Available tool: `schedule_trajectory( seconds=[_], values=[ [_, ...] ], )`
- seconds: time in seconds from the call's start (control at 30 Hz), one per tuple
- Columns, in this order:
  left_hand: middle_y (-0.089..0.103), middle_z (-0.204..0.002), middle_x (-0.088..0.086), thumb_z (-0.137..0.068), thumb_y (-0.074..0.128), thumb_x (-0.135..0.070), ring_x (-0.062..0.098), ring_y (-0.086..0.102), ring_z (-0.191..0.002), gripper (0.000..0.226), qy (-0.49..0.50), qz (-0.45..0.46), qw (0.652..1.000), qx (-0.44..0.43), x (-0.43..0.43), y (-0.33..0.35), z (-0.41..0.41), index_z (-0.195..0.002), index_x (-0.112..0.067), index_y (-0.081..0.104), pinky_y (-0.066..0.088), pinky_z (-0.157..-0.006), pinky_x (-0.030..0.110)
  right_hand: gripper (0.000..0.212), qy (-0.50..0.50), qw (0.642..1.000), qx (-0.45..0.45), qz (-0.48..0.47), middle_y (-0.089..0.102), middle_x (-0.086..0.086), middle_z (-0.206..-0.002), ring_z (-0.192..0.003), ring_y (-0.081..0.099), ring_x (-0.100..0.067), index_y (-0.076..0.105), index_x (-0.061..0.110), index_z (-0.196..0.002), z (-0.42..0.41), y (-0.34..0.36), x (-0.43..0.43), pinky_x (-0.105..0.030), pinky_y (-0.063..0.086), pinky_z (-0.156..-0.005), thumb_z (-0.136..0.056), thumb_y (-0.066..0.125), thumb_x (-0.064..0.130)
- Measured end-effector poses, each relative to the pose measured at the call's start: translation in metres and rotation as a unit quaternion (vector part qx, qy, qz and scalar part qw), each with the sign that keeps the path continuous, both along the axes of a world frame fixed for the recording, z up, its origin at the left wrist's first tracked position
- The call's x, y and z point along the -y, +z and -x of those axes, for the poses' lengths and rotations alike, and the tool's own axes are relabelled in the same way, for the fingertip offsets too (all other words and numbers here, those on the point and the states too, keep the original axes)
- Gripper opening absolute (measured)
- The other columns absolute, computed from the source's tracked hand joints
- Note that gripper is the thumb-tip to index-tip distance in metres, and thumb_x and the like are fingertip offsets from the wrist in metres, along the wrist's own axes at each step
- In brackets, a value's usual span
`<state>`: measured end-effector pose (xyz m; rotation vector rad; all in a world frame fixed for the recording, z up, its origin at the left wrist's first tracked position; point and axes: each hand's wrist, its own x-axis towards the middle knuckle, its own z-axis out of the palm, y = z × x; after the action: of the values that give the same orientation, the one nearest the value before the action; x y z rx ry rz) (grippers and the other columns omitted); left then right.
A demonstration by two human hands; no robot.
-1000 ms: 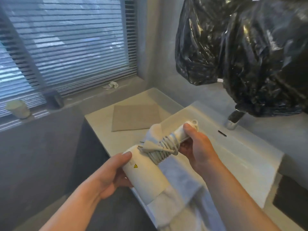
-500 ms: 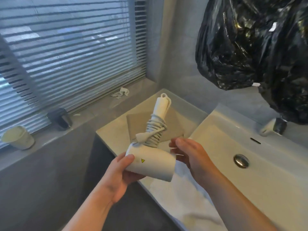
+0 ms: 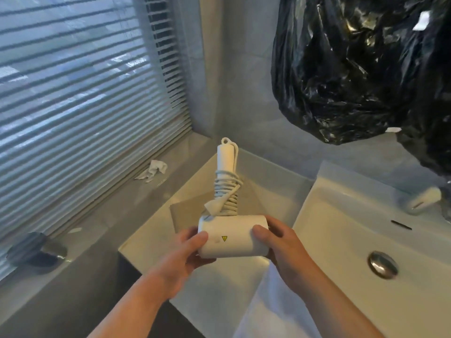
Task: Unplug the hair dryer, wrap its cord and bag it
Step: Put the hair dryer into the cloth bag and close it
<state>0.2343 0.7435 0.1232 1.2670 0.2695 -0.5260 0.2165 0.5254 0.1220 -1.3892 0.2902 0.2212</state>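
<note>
A black plastic bag hung above the sink, up and to the right. Left of the sink, over the counter, the hair dryer now pointed handle-up, cord wound tight and plug tucked, ready for bagging. The right hand, half a second earlier hovering open, had closed on the barrel opposite the left hand.

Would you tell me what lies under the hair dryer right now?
Beneath the hair dryer, a beige mat lies on the counter, and white cloth drapes nearer. The dryer and hands cover the rest.
</note>
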Motion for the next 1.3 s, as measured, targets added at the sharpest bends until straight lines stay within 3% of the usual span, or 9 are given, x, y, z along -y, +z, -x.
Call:
schedule_trajectory(
  seconds=[0.2,0.3,0.43,0.63,0.67,0.73,0.83,1.17,1.3],
  values=[
    [0.077,-0.091,0.009,-0.060,0.080,-0.017,0.023,0.072,-0.086,0.054,-0.009,-0.027,0.999,-0.029,0.026,-0.020,-0.064,-0.109,-0.002,0.062,0.058,-0.074,0.037,0.057,-0.111,0.991,-0.038,-0.056,0.072,-0.006,-0.110,-0.100,0.068,-0.023,0.066,0.018,-0.113,-0.051,-0.030,0.011,-0.042,0.056,-0.087,-0.060,0.077,0.035],
    [0.077,-0.094,0.010,-0.065,0.078,-0.007,0.022,0.072,-0.085,0.050,0.010,0.018,0.999,-0.045,0.051,-0.030,-0.079,-0.112,0.000,0.061,0.060,-0.067,0.034,0.028,-0.174,0.970,-0.023,-0.167,0.072,-0.006,-0.097,-0.088,0.067,-0.018,0.067,0.009,-0.104,-0.064,-0.033,0.007,-0.032,0.055,-0.074,-0.078,0.070,0.022],
    [0.077,-0.100,0.009,-0.074,0.079,-0.011,0.020,0.073,-0.092,0.045,-0.038,0.048,0.997,-0.046,0.083,-0.041,-0.091,-0.113,0.000,0.061,0.060,-0.071,0.030,0.043,-0.245,0.931,-0.058,-0.266,0.070,-0.014,-0.107,-0.100,0.065,-0.028,0.061,0.007,-0.113,-0.075,-0.030,0.011,-0.046,0.052,-0.085,-0.073,0.066,0.024],
    [0.070,-0.101,0.007,-0.099,0.054,-0.023,0.019,0.067,-0.087,0.016,-0.185,-0.144,0.972,-0.031,0.080,-0.081,-0.130,-0.102,-0.012,0.066,0.054,-0.083,0.039,0.027,-0.342,0.915,-0.054,-0.204,0.067,-0.010,-0.101,-0.091,0.065,-0.025,0.064,0.015,-0.102,-0.083,-0.040,0.036,-0.039,0.056,-0.071,-0.076,0.069,0.019],
    [0.067,-0.111,0.009,-0.095,0.060,-0.030,0.021,0.065,-0.093,0.023,-0.217,-0.247,0.945,-0.001,0.068,-0.095,-0.138,-0.109,-0.013,0.067,0.053,-0.086,0.037,0.022,-0.353,0.915,-0.058,-0.189,0.066,-0.009,-0.100,-0.091,0.065,-0.024,0.063,0.015,-0.102,-0.082,-0.043,0.034,-0.039,0.056,-0.071,-0.081,0.067,0.018],
    [0.060,-0.128,0.008,-0.076,0.067,-0.055,0.025,0.061,-0.111,0.067,-0.327,-0.474,0.813,0.093,0.044,-0.123,-0.150,-0.130,-0.017,0.060,0.048,-0.095,0.033,0.017,-0.370,0.911,-0.066,-0.168,0.067,-0.007,-0.099,-0.090,0.066,-0.022,0.063,0.017,-0.100,-0.080,-0.047,0.028,-0.040,0.055,-0.072,-0.083,0.064,0.017],
    [0.043,-0.145,0.005,-0.063,0.059,-0.072,0.027,0.043,-0.131,0.091,-0.426,-0.593,0.657,0.189,0.015,-0.152,-0.153,-0.144,-0.034,0.044,0.037,-0.106,0.035,0.028,-0.386,0.907,-0.070,-0.156,0.071,-0.002,-0.090,-0.082,0.069,-0.017,0.064,0.018,-0.097,-0.079,-0.051,0.013,-0.036,0.056,-0.067,-0.070,0.067,0.023],
    [0.019,-0.164,-0.001,-0.090,0.062,-0.025,0.019,0.015,-0.151,0.058,-0.526,-0.542,0.565,0.331,-0.019,-0.184,-0.215,-0.144,-0.036,0.044,0.013,-0.120,0.046,0.021,-0.449,0.882,-0.090,-0.111,0.069,-0.007,-0.100,-0.085,0.070,-0.020,0.061,0.015,-0.105,-0.064,-0.051,-0.010,-0.041,0.054,-0.075,-0.085,0.062,0.020],
    [0.010,-0.166,-0.003,-0.092,0.051,-0.008,0.017,0.005,-0.153,0.061,-0.595,-0.526,0.483,0.369,-0.010,-0.176,-0.255,-0.146,-0.035,0.041,0.007,-0.120,0.049,0.037,-0.466,0.873,-0.079,-0.118,0.070,-0.006,-0.098,-0.085,0.070,-0.019,0.061,0.015,-0.108,-0.050,-0.047,-0.013,-0.039,0.054,-0.075,-0.073,0.067,0.027]
  ],
)
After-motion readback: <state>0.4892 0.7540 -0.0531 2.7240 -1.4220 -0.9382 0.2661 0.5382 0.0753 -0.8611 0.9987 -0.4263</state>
